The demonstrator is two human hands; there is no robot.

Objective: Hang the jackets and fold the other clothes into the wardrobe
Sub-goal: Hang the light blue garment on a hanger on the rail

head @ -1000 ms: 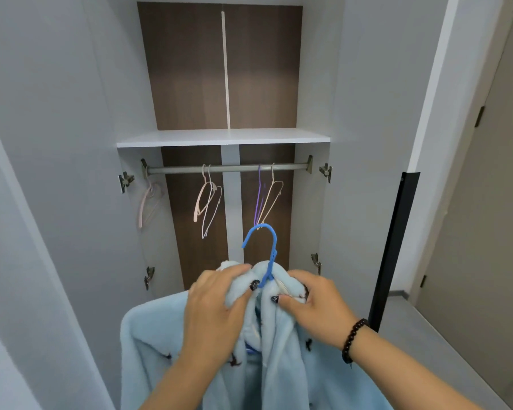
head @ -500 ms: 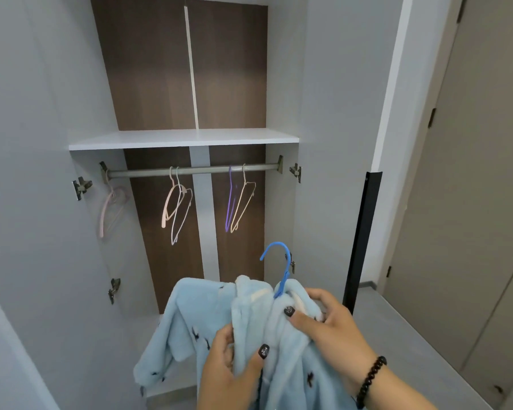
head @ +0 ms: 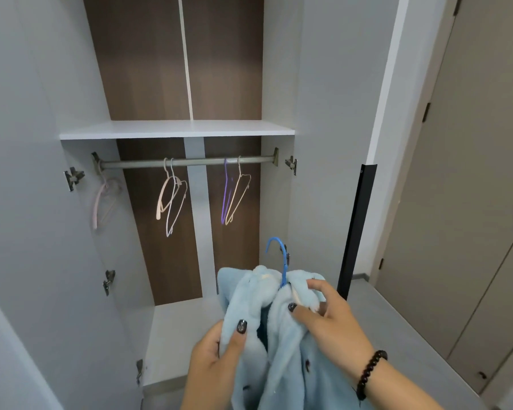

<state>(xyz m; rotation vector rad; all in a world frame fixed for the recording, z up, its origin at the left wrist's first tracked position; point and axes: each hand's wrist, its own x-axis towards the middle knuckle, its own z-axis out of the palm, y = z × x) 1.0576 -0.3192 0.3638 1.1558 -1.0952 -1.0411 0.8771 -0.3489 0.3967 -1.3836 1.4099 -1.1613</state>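
A fluffy light-blue jacket (head: 279, 365) hangs on a blue hanger (head: 282, 261), held low in front of the open wardrobe. My left hand (head: 216, 362) pinches the jacket's left front edge, thumb on top. My right hand (head: 326, 318) grips the fabric at the collar just below the hanger's hook, which sticks up free. The grey hanging rail (head: 187, 161) runs across the wardrobe above, well clear of the hook.
Several bare hangers hang on the rail: a pink one (head: 102, 202) at far left, a pale pair (head: 171, 199) in the middle, a purple and a cream one (head: 233, 193) to the right. A white shelf (head: 175, 130) sits above. A black-edged door (head: 356, 232) stands at right.
My left hand slid down from the collar to the jacket's front edge. The jacket and hanger shifted right and lower in view; the jacket's left side now hangs gathered.
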